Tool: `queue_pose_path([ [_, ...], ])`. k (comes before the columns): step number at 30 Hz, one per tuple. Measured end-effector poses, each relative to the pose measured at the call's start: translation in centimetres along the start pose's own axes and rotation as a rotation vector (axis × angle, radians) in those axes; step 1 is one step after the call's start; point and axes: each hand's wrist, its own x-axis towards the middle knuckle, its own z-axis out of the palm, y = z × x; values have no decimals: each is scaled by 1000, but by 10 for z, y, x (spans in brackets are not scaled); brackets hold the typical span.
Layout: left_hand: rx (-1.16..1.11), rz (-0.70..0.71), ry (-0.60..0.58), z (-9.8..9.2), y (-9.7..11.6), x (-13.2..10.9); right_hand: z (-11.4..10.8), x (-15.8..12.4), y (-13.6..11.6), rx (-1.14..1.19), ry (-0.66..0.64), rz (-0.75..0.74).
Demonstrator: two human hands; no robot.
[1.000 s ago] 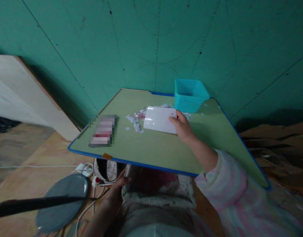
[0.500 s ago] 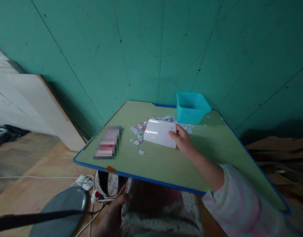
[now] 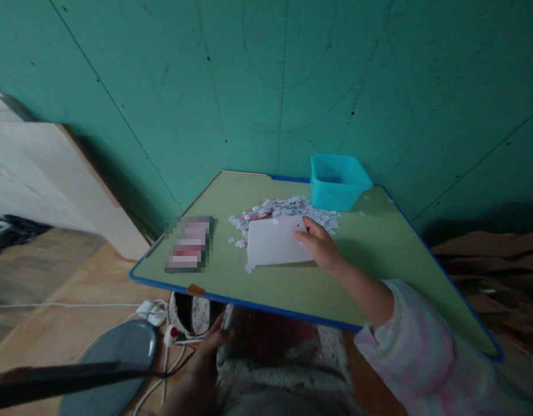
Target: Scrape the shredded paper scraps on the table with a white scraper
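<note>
My right hand (image 3: 321, 245) pinches the right edge of a glossy white plastic scraper (image 3: 277, 242), a thin sheet with a small hole near its upper right corner. The scraper is tilted over the table, at the near side of a spread pile of small white and pinkish paper scraps (image 3: 288, 206). Below the table's front edge, my left hand (image 3: 206, 352) is closed on the left side of a worn, speckled tray or box (image 3: 288, 370) with a dark reddish inside. Its fingers are partly in shadow, and the table hides the container's far end.
A turquoise plastic bin (image 3: 338, 185) stands at the back right of the pale green table (image 3: 292, 289). A pixelated phone-like object (image 3: 191, 244) lies on the left. A round grey stool (image 3: 110, 364), white cables (image 3: 166, 370) and a dark strap (image 3: 67, 381) are lower left. A green wall rises behind.
My right hand has drawn the scraper slightly left and nearer and changed its tilt, uncovering more of the paper pile. My left hand stays at the container, and the view has shifted a little.
</note>
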Motion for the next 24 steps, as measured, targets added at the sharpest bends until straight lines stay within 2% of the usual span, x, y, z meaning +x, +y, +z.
queue_pose_path([
  [4, -90, -51, -98, 12, 2, -14, -1, 1, 0, -72, 32, -2],
  [7, -179, -64, -138, 18, 3, -22, -11, 8, 0, -163, 195, -43],
  [10, -176, -55, -108, 19, 4, -23, -27, 17, -1, -223, 374, -100],
  [13, -145, -59, -85, 16, 4, -21, -38, 23, 2, -225, 452, -146],
  [15, -138, -61, -94, 16, 4, -21, -37, 25, 6, -210, 437, -166],
  [17, -160, -64, -106, 16, 3, -21, -29, 23, 11, -193, 368, -180],
  [20, -217, -77, -127, 17, 2, -22, -9, 16, 15, -192, 191, -212],
  [24, -226, -97, -117, 17, -2, -19, 14, 4, 10, -333, 107, -256],
])
